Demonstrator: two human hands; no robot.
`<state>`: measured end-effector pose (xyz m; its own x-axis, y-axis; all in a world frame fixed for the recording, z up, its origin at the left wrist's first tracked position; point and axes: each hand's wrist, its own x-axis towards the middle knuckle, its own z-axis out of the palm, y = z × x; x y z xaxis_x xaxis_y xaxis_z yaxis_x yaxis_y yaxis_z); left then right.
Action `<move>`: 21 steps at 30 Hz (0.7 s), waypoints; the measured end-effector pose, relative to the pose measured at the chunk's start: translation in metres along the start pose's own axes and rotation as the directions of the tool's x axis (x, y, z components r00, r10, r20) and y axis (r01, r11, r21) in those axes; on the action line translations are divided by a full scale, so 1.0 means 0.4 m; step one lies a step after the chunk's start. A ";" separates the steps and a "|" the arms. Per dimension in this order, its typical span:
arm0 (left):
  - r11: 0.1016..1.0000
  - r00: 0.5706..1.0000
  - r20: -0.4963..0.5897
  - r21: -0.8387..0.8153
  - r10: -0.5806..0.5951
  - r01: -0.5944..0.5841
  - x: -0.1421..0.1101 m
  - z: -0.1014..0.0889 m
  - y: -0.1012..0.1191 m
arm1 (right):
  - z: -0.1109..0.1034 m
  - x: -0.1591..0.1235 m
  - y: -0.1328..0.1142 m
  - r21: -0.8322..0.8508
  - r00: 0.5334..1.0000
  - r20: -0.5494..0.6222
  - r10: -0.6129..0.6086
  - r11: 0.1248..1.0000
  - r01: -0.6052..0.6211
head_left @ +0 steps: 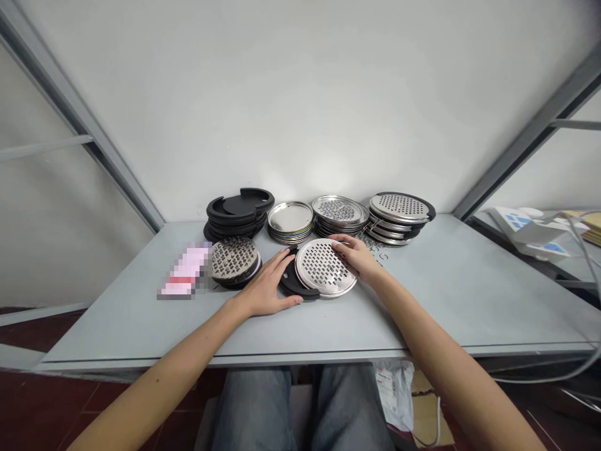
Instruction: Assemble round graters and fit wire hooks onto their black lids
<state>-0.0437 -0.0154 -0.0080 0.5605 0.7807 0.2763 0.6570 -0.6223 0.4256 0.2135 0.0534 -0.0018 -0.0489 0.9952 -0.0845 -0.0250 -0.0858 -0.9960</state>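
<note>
Left grip lies open against a black plastic ring; right grip rests open on the perforated steel disc atop it, stacked discs just beyond.

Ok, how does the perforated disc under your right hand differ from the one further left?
The central perforated disc is bright silver, while the left perforated disc looks darker and duller. The central disc has the right hand on it; the left disc has no hand on it. The central disc also looks larger in view. Both are round, punched with holes and show black beneath.
</note>
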 end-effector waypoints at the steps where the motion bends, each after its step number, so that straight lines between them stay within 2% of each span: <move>1: 1.000 1.000 0.000 -0.004 -0.001 0.001 -0.001 0.001 -0.001 | 0.002 0.003 0.008 -0.065 1.000 0.004 -0.023 0.998 0.024; 4: 1.000 1.000 -0.001 -0.014 -0.013 0.013 -0.003 0.003 -0.005 | 0.000 0.011 0.027 -0.235 0.998 0.030 -0.057 0.970 0.062; 8: 0.999 1.000 0.017 -0.030 -0.016 0.016 -0.005 0.004 -0.006 | 0.002 0.011 0.038 -0.357 0.996 0.041 -0.079 0.930 0.088; 13: 0.999 0.999 0.035 -0.040 0.036 -0.035 -0.006 0.000 0.002 | 0.028 0.006 0.043 -0.510 0.959 0.101 -0.264 0.814 0.278; 16: 0.998 0.998 0.045 -0.035 0.045 -0.044 -0.007 -0.002 0.005 | 0.043 0.002 0.045 -0.527 0.940 0.088 -0.330 0.785 0.325; 21: 0.999 0.998 0.054 -0.036 0.035 -0.033 -0.008 -0.004 0.007 | 0.051 -0.007 0.040 -0.423 0.923 0.034 -0.383 0.831 0.361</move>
<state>-0.0445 -0.0197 -0.0063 0.6093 0.7544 0.2441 0.6197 -0.6452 0.4469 0.1927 0.0482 -0.0168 -0.0693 0.9499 0.3047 0.3835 0.3073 -0.8709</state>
